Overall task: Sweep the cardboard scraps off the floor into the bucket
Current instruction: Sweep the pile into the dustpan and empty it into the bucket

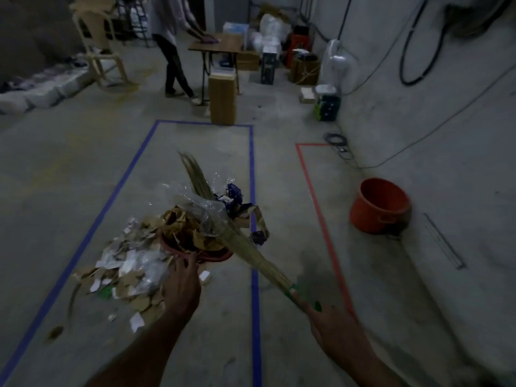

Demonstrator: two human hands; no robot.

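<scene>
Two hands busy, left hand (181, 286) gripping scrap-hidden dustpan (212, 254), right hand (332, 322) gripping broom (251, 247)

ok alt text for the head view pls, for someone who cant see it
A person's left hand holds a red dustpan heaped with cardboard scraps and plastic wrap, while the right hand grips a grass broom laid across the pile. An orange bucket stands on the concrete floor to the right, by the wall.

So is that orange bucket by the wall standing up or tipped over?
Tipped. The bucket leans with its open mouth angled up toward the camera, its base near the wall. What is inside is too dark to tell.
</scene>
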